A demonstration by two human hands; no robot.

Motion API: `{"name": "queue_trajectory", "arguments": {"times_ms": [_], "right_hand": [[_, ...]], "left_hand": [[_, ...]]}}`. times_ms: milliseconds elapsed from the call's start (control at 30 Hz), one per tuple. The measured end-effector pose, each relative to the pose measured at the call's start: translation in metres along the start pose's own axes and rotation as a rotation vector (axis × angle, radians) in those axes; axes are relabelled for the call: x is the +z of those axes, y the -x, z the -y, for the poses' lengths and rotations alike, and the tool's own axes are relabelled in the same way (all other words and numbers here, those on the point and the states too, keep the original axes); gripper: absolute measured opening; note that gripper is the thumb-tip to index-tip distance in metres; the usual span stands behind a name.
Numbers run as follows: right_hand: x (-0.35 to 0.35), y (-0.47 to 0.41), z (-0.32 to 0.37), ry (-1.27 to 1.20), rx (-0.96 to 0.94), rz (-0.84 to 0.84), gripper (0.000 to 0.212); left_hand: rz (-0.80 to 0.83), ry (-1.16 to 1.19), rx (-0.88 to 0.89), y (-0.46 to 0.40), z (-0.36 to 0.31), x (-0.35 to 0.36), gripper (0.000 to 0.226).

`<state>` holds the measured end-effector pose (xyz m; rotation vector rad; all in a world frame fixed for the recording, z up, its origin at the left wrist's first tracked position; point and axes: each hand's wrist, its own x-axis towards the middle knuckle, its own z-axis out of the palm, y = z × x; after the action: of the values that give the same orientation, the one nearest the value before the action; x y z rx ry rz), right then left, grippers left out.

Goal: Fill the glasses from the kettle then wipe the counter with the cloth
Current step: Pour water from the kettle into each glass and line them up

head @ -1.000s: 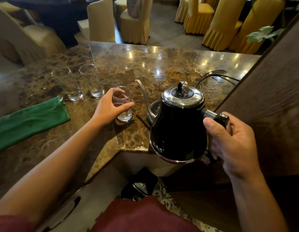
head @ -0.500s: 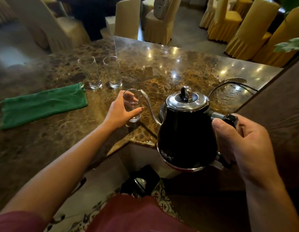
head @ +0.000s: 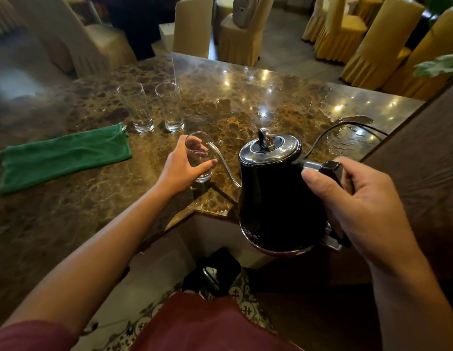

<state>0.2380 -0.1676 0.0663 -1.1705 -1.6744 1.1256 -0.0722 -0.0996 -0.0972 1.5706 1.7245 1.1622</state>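
Kettle (head: 276,198), black with a steel lid, hangs off the counter's (head: 68,211) near edge, gripped by its handle in the right hand (head: 359,206), its thin spout tip at the rim of a glass (head: 199,158) that the left hand (head: 182,171) grips. Two more glasses (head: 154,107) stand farther left, near a green cloth (head: 63,155) lying flat.

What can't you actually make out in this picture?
- Head view: whether water flows from the spout yet; too thin to see.
- Water level in the held glass: left hand covers it.
- Kettle handle: mostly hidden by right hand.
- Black cord: far end cut off by the brown panel.
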Motion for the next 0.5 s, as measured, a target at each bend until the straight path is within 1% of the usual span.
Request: {"name": "queue_trajectory", "arguments": {"times_ms": [100,233,333,500], "right_hand": [[-0.007,-0.010,0.010,0.210,0.011,0.081,0.040],[-0.007,-0.024,0.028,0.424,-0.050,0.101,0.054],[-0.003,-0.029,0.034,0.491,-0.072,0.115,0.055],[0.002,-0.035,0.046,0.501,-0.086,0.194,0.051]], "left_hand": [[0.003,0.013,0.009,0.000,-0.001,0.001,0.060],[0.002,0.009,0.022,-0.001,0.000,0.001,0.059],[-0.002,0.022,0.015,0.000,0.003,0.001,0.060],[-0.006,0.053,-0.005,0.001,0.004,0.002,0.056]]}}
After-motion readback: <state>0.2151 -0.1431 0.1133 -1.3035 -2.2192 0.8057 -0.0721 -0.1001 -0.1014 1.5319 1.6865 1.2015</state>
